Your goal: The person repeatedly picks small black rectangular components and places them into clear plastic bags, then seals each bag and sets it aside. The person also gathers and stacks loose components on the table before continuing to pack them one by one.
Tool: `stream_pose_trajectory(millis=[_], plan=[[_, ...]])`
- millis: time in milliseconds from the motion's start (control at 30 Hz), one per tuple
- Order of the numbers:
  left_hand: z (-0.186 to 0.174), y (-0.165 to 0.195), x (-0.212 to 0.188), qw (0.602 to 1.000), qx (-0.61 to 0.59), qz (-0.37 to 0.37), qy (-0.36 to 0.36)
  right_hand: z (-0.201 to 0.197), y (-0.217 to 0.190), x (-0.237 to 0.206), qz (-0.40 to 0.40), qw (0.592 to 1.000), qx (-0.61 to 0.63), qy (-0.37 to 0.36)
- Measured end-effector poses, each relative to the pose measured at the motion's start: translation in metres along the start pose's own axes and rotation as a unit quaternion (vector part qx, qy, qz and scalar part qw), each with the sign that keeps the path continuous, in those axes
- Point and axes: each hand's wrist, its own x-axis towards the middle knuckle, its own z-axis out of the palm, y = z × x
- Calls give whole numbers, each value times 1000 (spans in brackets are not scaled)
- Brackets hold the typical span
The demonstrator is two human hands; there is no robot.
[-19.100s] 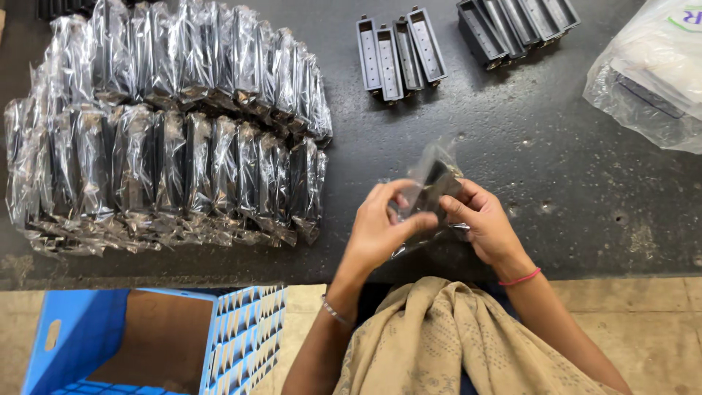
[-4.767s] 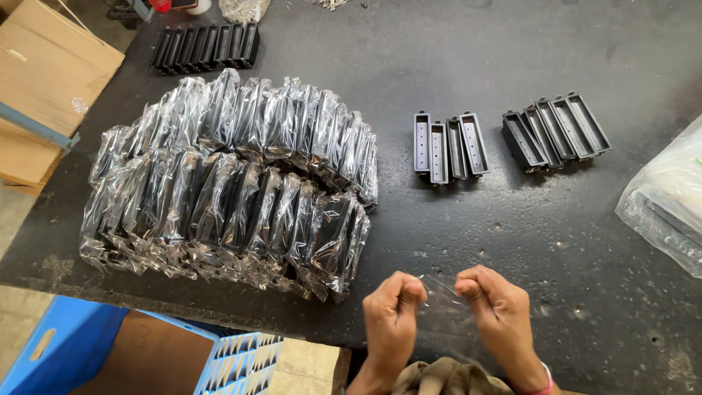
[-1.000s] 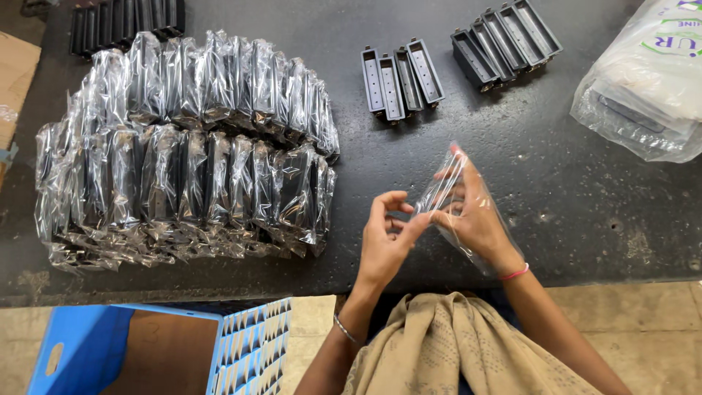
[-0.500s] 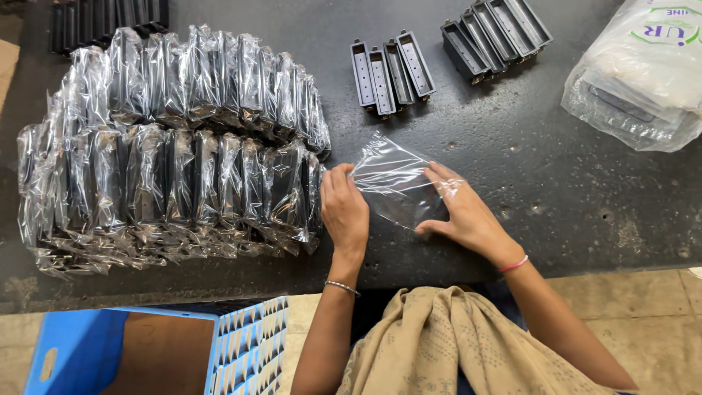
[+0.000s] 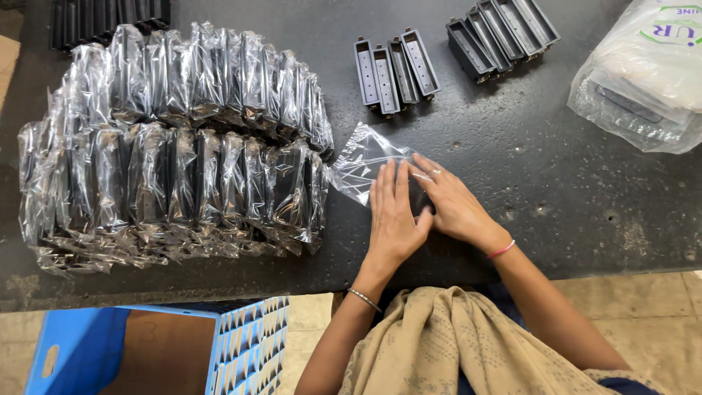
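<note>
1. Fingers of both my hands lie flat and pressed side by side on a clear plastic bag [image 5: 363,162], pinching nothing: my left hand [image 5: 393,216] lies palm down on its near end, my right hand [image 5: 452,203] just beside it, touching.
2. That bag lies flat on the dark table [image 5: 526,175], near the front edge, about midway along it.
3. Just left of the bag, two rows of bagged black parts [image 5: 175,153] stand packed together, reaching toward the left edge.
4. Beyond the bag, four bare black trays [image 5: 395,69] lean together, and a second group of trays [image 5: 504,33] sits nearer the far edge.
5. At the far right corner lies a large white plastic sack [image 5: 647,80].
6. Below the front edge, a blue cardboard box [image 5: 157,351] stands open.
</note>
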Motion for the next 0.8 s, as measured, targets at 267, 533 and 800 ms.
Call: stream_pose_trajectory(millis=[267,533,800], plan=[[36,-14,0,994,104,-29,28,-52,16,20,-7,973,112,-204],[30,-7,1,995,83,-20,52,-65,44,84,117,989,16,92],[28,-6,0,996,69,-26,50,-40,62,99,44,971,-163,169]])
